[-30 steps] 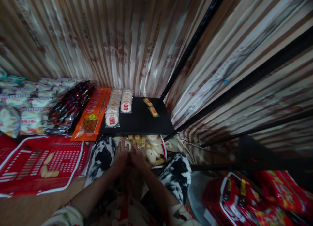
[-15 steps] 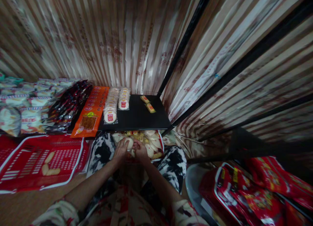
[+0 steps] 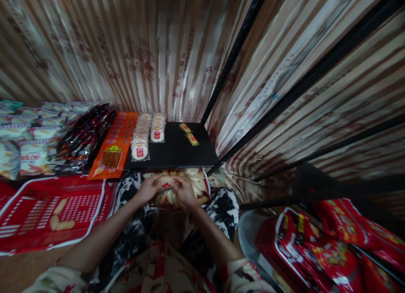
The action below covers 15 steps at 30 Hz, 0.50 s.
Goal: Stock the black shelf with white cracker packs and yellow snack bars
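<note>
Between both hands, above a basket [image 3: 207, 184] on my lap, is a round white cracker pack [image 3: 166, 183] with a red label. My left hand [image 3: 149, 188] grips its left side, and my right hand [image 3: 183, 191] pinches the right side. Loose white packs and small yellow packs [image 3: 172, 173] fill the basket below. On the black shelf [image 3: 177, 155] just beyond lie two overlapping rows of round white cracker packs [image 3: 140, 151], [image 3: 157, 134] with red labels. Two small yellow packs [image 3: 191, 139] rest to their right.
An orange snack bag [image 3: 111, 158], dark glossy packets [image 3: 84, 141] and white snack bags [image 3: 34, 155] line the shelf's left. A red basket [image 3: 28, 225] with pale oblong pieces stands at lower left. Red bags [image 3: 335, 259] fill a container at lower right. Black shelf bars [image 3: 240, 52] slant upward.
The cracker pack in my hands has turned so its red label shows. My left hand has moved slightly up and left; the whole view has shifted a little.
</note>
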Available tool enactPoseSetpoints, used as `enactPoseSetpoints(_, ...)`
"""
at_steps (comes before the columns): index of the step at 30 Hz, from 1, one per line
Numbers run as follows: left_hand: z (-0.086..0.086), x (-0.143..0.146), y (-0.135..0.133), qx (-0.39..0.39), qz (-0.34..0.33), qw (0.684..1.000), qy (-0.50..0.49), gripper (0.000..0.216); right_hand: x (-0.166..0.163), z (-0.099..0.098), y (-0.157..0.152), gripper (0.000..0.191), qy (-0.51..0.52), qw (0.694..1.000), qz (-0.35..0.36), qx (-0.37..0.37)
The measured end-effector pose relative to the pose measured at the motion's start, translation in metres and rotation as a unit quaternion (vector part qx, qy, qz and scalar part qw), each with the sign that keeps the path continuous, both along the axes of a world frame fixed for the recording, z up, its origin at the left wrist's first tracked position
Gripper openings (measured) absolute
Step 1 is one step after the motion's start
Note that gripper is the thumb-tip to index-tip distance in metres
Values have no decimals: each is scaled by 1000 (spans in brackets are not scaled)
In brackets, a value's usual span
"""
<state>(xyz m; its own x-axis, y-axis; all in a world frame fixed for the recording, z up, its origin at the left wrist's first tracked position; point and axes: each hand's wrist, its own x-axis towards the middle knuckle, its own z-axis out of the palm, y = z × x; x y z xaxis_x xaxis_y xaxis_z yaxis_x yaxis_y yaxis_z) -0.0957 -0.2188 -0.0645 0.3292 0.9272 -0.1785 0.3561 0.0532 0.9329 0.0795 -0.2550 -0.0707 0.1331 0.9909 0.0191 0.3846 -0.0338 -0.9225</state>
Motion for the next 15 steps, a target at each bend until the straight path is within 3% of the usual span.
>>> enactPoseSetpoints(7, 25, 0, 3, -120, 71, 981, -137, 46, 3, 0, 8, 30, 102, 994, -8, -40)
enactPoseSetpoints(11, 36, 1, 4, -141, 96, 966, -193, 48, 1, 3, 12, 32, 171, 982, -20, -72)
enactPoseSetpoints(15, 39, 3, 11, -126, 107, 970, -177, 39, -2, 10, 17, 35, 200, 976, -10, -81)
